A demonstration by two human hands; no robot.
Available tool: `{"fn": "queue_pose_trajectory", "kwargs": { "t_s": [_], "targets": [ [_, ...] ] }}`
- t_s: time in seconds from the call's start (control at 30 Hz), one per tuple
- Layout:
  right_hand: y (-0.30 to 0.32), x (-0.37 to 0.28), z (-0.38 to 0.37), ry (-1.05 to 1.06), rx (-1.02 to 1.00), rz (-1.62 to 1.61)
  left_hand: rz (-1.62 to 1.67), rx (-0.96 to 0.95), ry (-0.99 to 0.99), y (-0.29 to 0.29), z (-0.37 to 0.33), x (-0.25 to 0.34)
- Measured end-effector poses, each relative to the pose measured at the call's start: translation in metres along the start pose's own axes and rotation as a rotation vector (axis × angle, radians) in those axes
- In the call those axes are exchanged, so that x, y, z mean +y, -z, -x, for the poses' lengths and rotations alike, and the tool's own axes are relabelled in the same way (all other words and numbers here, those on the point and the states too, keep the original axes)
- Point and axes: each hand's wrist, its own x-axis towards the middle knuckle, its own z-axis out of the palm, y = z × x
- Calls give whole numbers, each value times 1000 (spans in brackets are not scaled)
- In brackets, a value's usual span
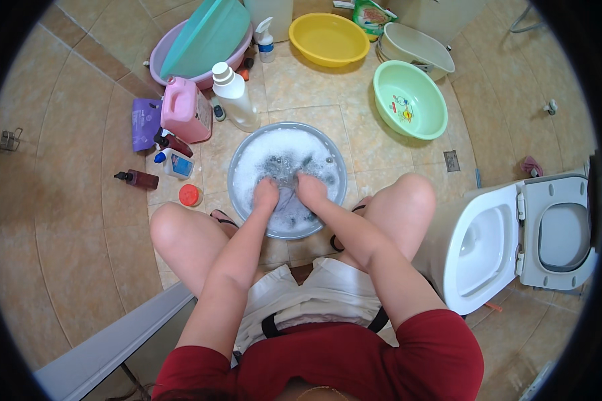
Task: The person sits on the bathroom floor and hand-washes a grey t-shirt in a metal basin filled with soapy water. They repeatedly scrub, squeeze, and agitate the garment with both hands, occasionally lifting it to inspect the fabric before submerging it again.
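1. A dark grey wet cloth [289, 194] lies bunched in the soapy water of a round grey metal basin [242, 155], which stands on the beige tiled floor [73, 220] between the person's knees.
2. White foam covers most of the water; the cloth shows only as a dark fold between the hands.
3. The left hand [266, 194] is sunk in the suds on the cloth; its fingers are hidden, so whether they clench cannot be told.
4. The right hand [312, 189] presses on the cloth just beside it, fingers likewise buried in foam.
5. A white plastic bottle [234, 93] and a pink plastic jug [184, 109] stand beyond the basin; a pale green plastic bowl [409, 99] sits to the right.
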Motion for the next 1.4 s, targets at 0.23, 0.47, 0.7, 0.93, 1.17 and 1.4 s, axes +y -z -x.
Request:
{"fn": "queue_pose_trajectory", "kwargs": {
  "t_s": [0.23, 0.47, 0.7, 0.93, 1.17, 1.4],
  "targets": [
    [40, -73, 37, 182, 198, -486, 1267, -102, 261, 1, -13, 9],
    [53, -75, 32, 146, 312, -528, 1209, -186, 231, 48, 33, 68],
    [63, -81, 38, 165, 365, -647, 1346, -242, 217, 51, 31, 69],
    [72, -70, 22, 74, 340, -604, 1195, -220, 199, 72, 55, 101],
    [65, -94, 45, 377, 468, -632, 1332, -217, 137, 53, 24, 59],
    [81, -74, 13, 129, 394, -552, 1248, -263, 185, 66, 46, 90]
  ]
}}
